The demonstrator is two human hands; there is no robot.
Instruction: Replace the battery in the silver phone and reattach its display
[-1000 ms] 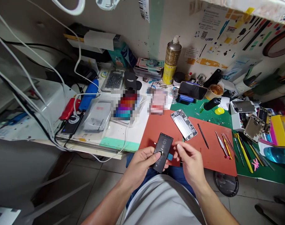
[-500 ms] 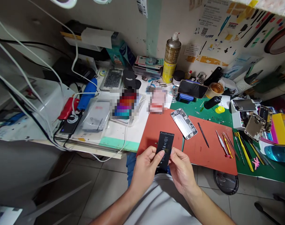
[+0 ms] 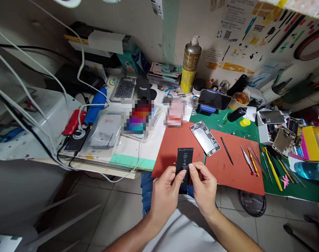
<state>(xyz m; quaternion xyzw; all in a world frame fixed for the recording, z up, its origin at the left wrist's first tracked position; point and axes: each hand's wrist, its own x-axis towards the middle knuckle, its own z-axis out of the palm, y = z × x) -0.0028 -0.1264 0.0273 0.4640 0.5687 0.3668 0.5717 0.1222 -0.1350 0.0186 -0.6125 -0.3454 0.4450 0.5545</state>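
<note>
A flat black phone battery (image 3: 185, 157) with pale printing is held upright in front of me, over the near edge of the red-brown mat (image 3: 166, 148). My left hand (image 3: 166, 189) grips its lower left side, thumb across the printed face. At the battery's right edge, the thumb and fingers of my right hand (image 3: 204, 185) are pinched together; whether a thin part sits between them is too small to tell. Beyond the hands lies an opened phone housing (image 3: 205, 138), its silvery inside facing up. A black pry stick (image 3: 227, 151) rests to its right.
Screwdrivers (image 3: 248, 160), tweezers and a yellow-handled tool (image 3: 273, 169) lie on the right. A propped phone (image 3: 214, 99) and a spray can (image 3: 191, 64) stand at the back. White cables (image 3: 139, 159) and a red-handled tool (image 3: 74, 122) are on the left.
My right hand has moved slightly up along the battery's right edge, its thumb now nearer the printed face. My left hand keeps its hold, and the view has shifted slightly.
</note>
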